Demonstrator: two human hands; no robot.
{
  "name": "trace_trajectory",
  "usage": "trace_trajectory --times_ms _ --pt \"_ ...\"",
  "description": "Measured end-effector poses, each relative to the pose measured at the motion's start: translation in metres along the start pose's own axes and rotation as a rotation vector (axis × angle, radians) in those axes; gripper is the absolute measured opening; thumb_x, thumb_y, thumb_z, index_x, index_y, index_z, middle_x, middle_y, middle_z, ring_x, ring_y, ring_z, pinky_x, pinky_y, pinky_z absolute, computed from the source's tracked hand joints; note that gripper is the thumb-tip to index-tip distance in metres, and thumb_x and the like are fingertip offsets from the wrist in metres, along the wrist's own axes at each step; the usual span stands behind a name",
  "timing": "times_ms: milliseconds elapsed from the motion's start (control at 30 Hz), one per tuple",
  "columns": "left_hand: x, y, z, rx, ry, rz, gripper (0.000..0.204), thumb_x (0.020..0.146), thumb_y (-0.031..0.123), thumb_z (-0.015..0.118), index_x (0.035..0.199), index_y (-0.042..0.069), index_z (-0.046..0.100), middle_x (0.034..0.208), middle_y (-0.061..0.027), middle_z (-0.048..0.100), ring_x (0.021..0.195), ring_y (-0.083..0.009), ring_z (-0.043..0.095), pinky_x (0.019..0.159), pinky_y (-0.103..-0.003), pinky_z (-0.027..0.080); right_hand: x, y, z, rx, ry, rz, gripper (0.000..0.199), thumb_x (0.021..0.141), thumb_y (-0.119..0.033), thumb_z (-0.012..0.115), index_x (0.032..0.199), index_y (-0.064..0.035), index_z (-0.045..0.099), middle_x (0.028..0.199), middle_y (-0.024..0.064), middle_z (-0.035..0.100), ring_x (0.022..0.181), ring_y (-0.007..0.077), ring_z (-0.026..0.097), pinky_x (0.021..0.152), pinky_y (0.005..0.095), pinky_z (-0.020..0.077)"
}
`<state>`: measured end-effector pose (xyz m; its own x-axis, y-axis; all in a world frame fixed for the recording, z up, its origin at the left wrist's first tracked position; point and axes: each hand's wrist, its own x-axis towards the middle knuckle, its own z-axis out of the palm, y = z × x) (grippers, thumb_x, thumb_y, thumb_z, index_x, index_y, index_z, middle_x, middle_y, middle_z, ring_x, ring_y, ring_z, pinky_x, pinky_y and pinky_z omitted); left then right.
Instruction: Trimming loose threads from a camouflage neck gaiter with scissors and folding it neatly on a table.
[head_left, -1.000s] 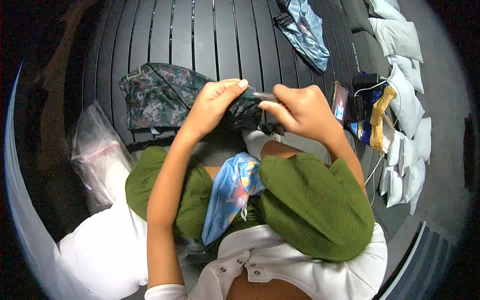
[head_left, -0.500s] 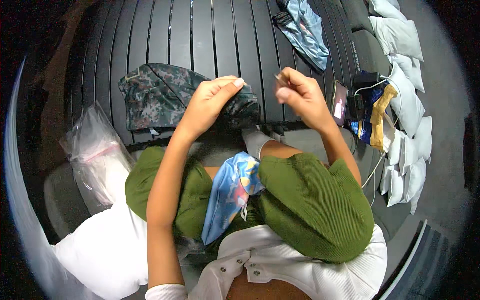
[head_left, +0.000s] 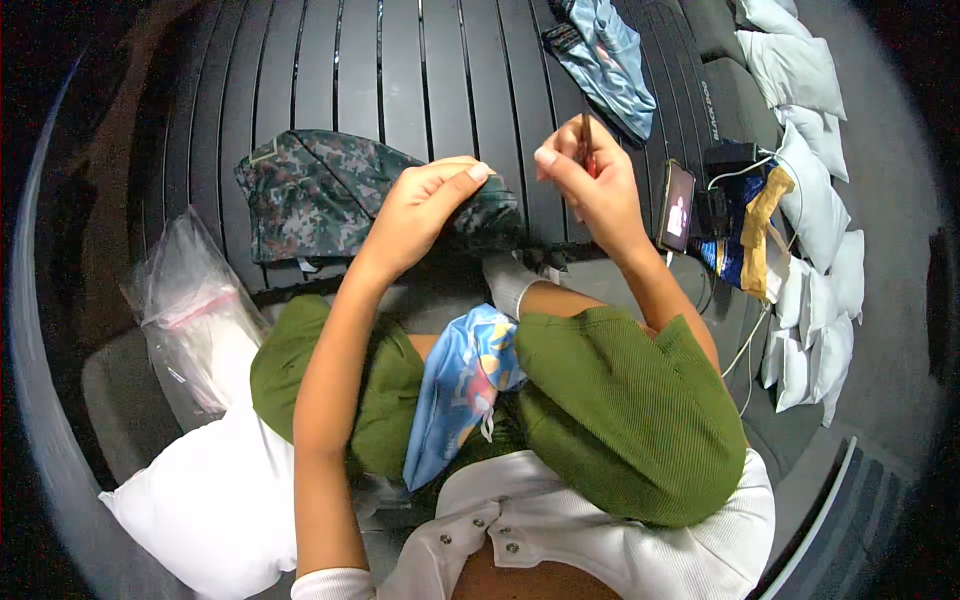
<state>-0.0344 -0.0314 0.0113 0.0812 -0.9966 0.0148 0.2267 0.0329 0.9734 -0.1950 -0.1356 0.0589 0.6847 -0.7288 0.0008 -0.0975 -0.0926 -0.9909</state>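
Clear plastic bag with a pink strip (head_left: pixel 188 285), left side: white contents showed through | dark-green camouflage fabric piece (head_left: pixel 320 200): lay on black slatted table (head_left: pixel 447 90), long axis left-to-right | left hand (head_left: pixel 430 208): pinched fabric's right end | right hand (head_left: pixel 600 185): gripped slender dark tool (head_left: pixel 587 135), tip pointing away from the person | light-blue printed cloth (head_left: pixel 450 385): lay between green ribbed trouser legs (head_left: pixel 630 420)

On tabletop (head_left: pixel 445 70): 1 camo cloth (head_left: pixel 320 195), 1 blue cloth (head_left: pixel 605 65). Near it: 2 hands (head_left: pixel 425 210) (head_left: pixel 605 185), 1 tool (head_left: pixel 587 140), 1 phone (head_left: pixel 677 208), 1 printed cloth (head_left: pixel 460 380), 1 bag (head_left: pixel 190 300).

Pale lettering (head_left: pixel 712 112) lines the black slatted table (head_left: pixel 445 90) at its right edge.
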Motion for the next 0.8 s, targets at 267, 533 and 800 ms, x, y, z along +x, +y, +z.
trace_trajectory --times_ms 267,533,800 --pt "0.003 0.003 0.004 0.048 -0.016 0.099 0.028 0.091 0.017 0.047 0.086 -0.009 0.055 0.082 -0.0042 0.056 0.078 -0.0096 0.051 0.073 -0.022 0.039 -0.001 -0.009 0.0 -0.229 -0.212 0.163 0.022 0.08 -0.013 0.063 0.097 -0.0012 0.056 0.089 -0.0008 0.054 0.073 0.0029 0.044 0.064 0.018 0.0359" --pt "0.006 -0.004 0.006 0.285 0.026 0.182 0.022 0.088 0.018 0.053 0.084 -0.003 0.058 0.084 -0.0065 0.059 0.079 -0.014 0.053 0.073 -0.025 0.041 0.003 0.004 -0.004 -0.201 -0.318 0.025 0.016 0.08 -0.008 0.062 0.09 0.001 0.053 0.084 0.0004 0.048 0.077 0.0059 0.043 0.068 0.0195 0.0361" --pt "0.005 0.003 0.0 0.322 0.03 0.193 0.015 0.084 0.014 0.057 0.083 -0.001 0.058 0.086 -0.0061 0.057 0.083 -0.0149 0.054 0.077 -0.026 0.041 0.003 0.015 -0.006 -0.041 -0.309 0.096 0.02 0.08 -0.008 0.062 0.095 0.0009 0.053 0.089 0.0017 0.051 0.084 0.0091 0.047 0.078 0.0231 0.0388"
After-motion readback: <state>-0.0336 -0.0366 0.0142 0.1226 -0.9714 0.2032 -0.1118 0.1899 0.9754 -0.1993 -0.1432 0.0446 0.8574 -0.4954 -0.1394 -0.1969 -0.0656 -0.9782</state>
